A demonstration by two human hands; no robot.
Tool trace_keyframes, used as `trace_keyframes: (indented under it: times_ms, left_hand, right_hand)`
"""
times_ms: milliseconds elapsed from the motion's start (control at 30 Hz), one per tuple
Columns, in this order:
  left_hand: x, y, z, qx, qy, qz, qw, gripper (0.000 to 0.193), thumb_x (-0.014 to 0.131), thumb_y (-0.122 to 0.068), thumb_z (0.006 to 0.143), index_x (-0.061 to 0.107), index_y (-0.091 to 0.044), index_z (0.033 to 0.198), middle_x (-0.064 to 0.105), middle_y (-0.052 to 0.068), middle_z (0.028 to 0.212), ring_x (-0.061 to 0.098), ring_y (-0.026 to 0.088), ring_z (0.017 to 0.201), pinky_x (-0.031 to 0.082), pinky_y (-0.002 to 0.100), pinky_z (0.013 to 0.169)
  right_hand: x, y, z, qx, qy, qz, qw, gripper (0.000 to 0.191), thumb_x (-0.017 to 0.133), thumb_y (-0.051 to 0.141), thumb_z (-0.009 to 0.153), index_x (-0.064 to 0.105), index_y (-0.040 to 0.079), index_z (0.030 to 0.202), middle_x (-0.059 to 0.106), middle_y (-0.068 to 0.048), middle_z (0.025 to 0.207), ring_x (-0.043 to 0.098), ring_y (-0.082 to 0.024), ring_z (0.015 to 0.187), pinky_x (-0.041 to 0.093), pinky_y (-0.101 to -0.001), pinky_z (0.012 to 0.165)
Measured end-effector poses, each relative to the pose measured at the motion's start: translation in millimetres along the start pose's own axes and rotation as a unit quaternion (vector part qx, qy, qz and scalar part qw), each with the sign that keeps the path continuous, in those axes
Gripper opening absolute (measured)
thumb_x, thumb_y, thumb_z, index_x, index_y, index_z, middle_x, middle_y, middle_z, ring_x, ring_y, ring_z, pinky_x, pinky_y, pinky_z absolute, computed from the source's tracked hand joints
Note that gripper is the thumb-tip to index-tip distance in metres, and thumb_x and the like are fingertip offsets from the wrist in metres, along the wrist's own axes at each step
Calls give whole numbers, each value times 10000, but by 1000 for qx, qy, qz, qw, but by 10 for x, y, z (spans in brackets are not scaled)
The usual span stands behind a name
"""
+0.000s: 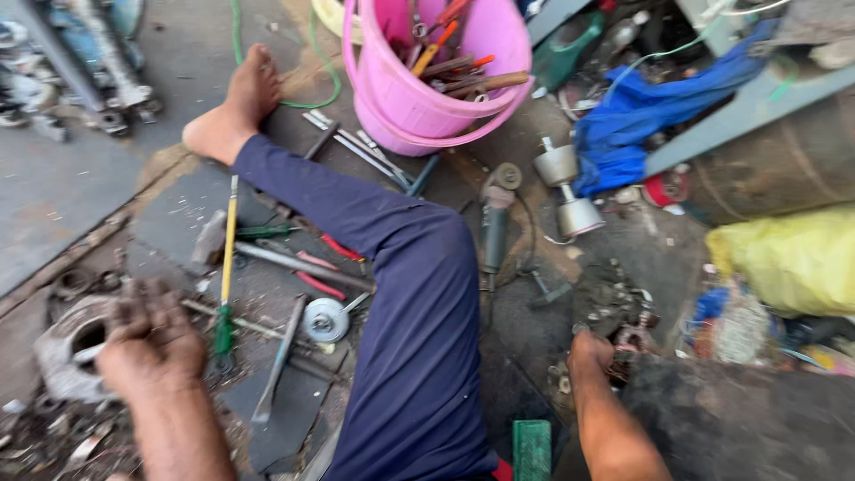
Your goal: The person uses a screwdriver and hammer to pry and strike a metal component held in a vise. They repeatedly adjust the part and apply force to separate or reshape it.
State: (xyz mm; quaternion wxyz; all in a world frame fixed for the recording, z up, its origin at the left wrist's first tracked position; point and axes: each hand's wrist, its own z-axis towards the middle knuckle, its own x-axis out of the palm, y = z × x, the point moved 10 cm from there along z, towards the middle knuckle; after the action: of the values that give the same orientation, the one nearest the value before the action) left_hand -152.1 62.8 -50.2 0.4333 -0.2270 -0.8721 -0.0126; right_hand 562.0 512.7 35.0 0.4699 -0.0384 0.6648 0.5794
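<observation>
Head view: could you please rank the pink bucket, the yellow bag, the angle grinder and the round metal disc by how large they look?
1. Pink bucket
2. Yellow bag, cut off by the frame edge, so its full size is unsure
3. Angle grinder
4. Round metal disc

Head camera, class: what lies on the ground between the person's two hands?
Between the left hand and right hand lies the person's leg in dark blue trousers, with scattered hand tools on its left side.

Left hand (150, 343) over metal casing (69, 352); right hand (592, 356) among small parts (623, 343).
</observation>
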Motion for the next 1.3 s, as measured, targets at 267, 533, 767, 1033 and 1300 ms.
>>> trace_keyframes:
  times_ms: [267, 533, 767, 1033, 1300]
  left_hand:
    - [111, -113, 109, 51, 79, 51, 994, 344, 460, 40, 1001, 537, -46, 1325, 636, 172, 1344, 617, 299, 1217, 562, 374, 967]
    - [63, 59, 26, 47, -39, 34, 998, 474, 313, 131, 838, 539, -73, 1200, 707, 136, 1229, 663, 337, 1230, 537, 467, 1063]
    - [-168, -107, 16, 21, -109, -22, 994, 351, 324, 15, 923, 531, -65, 1195, 685, 155, 1201, 669, 341, 1156, 541, 457, 1002]
    - [138, -707, -60, 71, -119, -108, 984, 282, 309, -113, 1055, 476, -38, 1269, 656, 216, 1250, 667, 373, 1152, 539, 470, 1031]
    - [267, -843, -61, 98, -62, -129, 985, 314, 294, -155, 1079, 495, -36, 1289, 627, 212, 1317, 618, 371, 1227, 485, 497, 1067]
  right_hand:
    - [1496, 1256, -844, -127, 171, 36, 976, 139, 713, 140, 1034, 706, 15, 1094, 733, -93, 1005, 715, -194, 875, 573, -330, 836]
    - [852, 3572, -2477, -419, 324, 209, 822, 187, 677, 190, 1122, 669, 3, 1118, 722, -107, 1000, 735, -197, 877, 595, -327, 857]
    - [2614, 3488, -5733, -289, 709, 115, 633, 141, 683, 156, 916, 744, 29, 925, 741, -110, 806, 662, -209, 677, 531, -372, 605]
    - [3081, 3249, -6911, -292, 699, -101, 645, 246, 756, 178, 830, 696, 36, 1023, 762, -123, 780, 718, -223, 629, 557, -383, 549]
    - [3095, 4828, -7509, -104, 748, 201, 623, 152, 676, 172, 917, 693, 52, 1008, 756, -60, 847, 728, -188, 706, 612, -358, 619]
